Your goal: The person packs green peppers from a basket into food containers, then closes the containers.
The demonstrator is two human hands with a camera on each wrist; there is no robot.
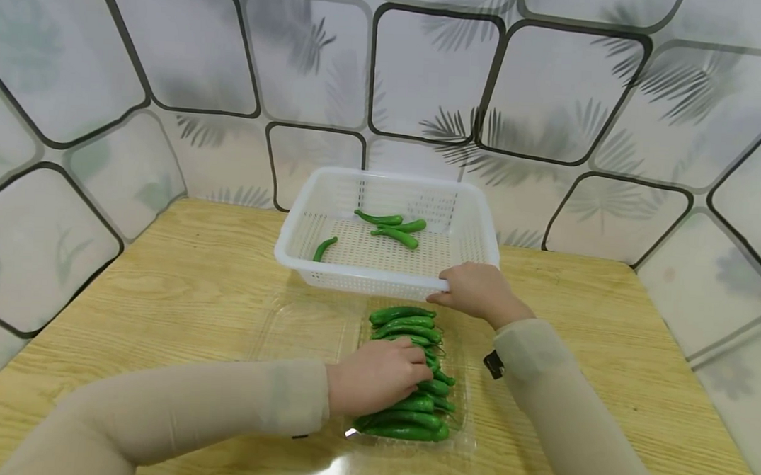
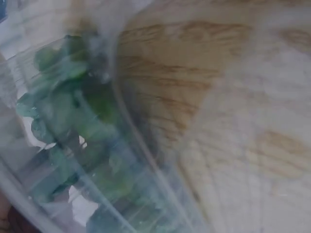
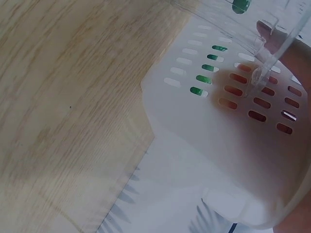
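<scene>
A row of green chili peppers lies side by side in a clear plastic clamshell box, its lid folded out to the left. My left hand rests on the middle peppers, palm down; whether a pepper is under its fingers is hidden. My right hand grips the front right rim of a white perforated plastic basket behind the box. Several loose peppers lie inside that basket. Peppers show blurred through clear plastic in the left wrist view. The basket wall fills much of the right wrist view.
Everything stands on a light wood-grain table. A patterned fabric wall rises close behind the basket and along both sides. Small dark devices, one of them a black one, sit at the sleeves' cuffs.
</scene>
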